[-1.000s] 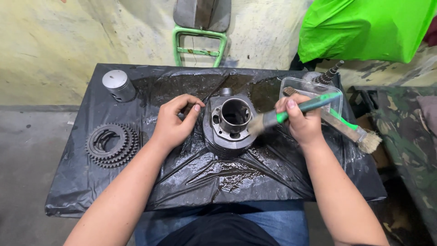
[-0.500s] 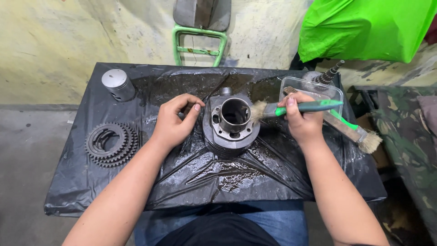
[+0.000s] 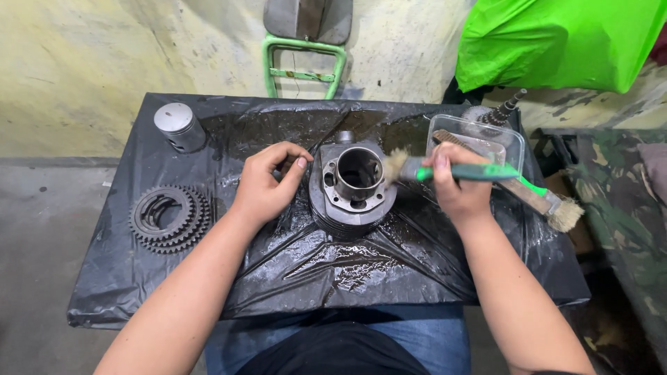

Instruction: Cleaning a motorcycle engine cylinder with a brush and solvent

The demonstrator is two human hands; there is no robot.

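Mid-worktop (image 3: 208, 292): engine cylinder (image 3: 353, 189), steadied on its side by the curled left hand (image 3: 267, 184). Right hand (image 3: 458, 186) closed around a green brush (image 3: 458, 171), bristles at the cylinder's rim. Nearby: piston (image 3: 179, 127) at the far left corner, gears (image 3: 169, 218) by the left edge, clear tray (image 3: 479, 135) and second brush (image 3: 549, 205) toward the right edge.

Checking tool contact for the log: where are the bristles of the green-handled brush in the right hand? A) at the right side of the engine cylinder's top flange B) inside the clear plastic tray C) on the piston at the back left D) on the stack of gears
A: the right hand holds the green-handled brush with its bristles against the right edge of the engine cylinder, which the left hand steadies.
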